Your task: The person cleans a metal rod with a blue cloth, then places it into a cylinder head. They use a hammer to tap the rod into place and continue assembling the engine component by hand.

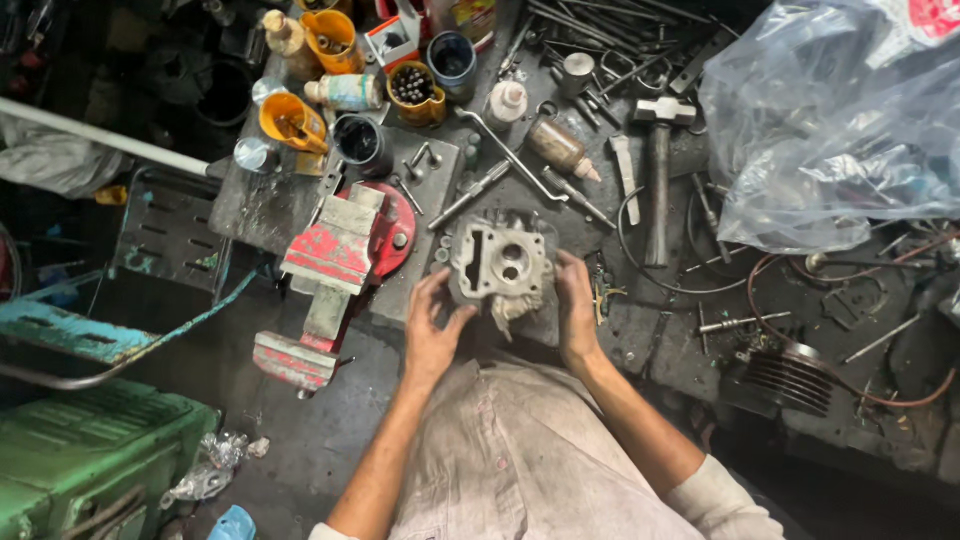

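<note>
A left hand and right hand clasp 2 opposite sides of a grey cast-metal engine cylinder head, seemingly heavy, rigid and greasy.

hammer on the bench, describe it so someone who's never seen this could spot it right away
Start at the big crumpled clear plastic bag at the top right of the workbench. Just left of it lies the hammer, head away from the person and handle pointing back toward them. Unlike the thin rods and wrenches nearby, it has a blocky metal head across a thick straight handle.
</note>
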`<state>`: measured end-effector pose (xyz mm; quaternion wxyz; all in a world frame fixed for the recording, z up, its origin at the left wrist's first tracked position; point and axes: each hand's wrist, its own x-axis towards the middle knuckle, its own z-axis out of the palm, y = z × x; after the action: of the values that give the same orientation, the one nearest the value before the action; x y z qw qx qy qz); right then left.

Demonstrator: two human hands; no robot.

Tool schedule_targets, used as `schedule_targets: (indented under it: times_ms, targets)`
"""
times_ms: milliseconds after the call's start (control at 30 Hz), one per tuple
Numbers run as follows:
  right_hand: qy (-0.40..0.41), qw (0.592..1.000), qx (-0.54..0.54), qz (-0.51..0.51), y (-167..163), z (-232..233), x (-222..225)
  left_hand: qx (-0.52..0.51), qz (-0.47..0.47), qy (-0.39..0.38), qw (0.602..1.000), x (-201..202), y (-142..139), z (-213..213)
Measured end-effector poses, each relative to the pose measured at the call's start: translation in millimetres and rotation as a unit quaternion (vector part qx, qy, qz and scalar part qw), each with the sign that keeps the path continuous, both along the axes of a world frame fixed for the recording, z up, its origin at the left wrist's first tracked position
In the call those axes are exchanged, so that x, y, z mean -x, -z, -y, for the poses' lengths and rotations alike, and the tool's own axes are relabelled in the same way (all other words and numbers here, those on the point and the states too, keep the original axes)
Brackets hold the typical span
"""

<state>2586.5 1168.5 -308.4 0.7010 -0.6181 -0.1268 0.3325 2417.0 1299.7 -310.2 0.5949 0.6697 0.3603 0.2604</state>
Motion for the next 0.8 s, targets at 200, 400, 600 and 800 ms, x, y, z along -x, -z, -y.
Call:
schedule_targets:
  times_ms: [200, 400, 600, 800]
  targets:
    - [-0.075, 0.896, 0.341, 0.275, -11, -4, -14, -0.058, 0.012, -0.005, 0.998, 22, 9, 12]
    - [-0.102, 0.781, 0.269, 0.554, -53, -80, -51, -0.12, 0.024, -0.01, 0.992, 35, 6, 0]
    - [-0.208, 0.708, 0.135, 0.661, -46, -212, -61, -0.132, 0.043, 0.002, 0.99, 37, -9, -9]
    - [-0.201, 0.855, 0.119, 0.463, -32, -199, -82, -0.122, 0.051, -0.03, 0.991, 39, -15, -23]
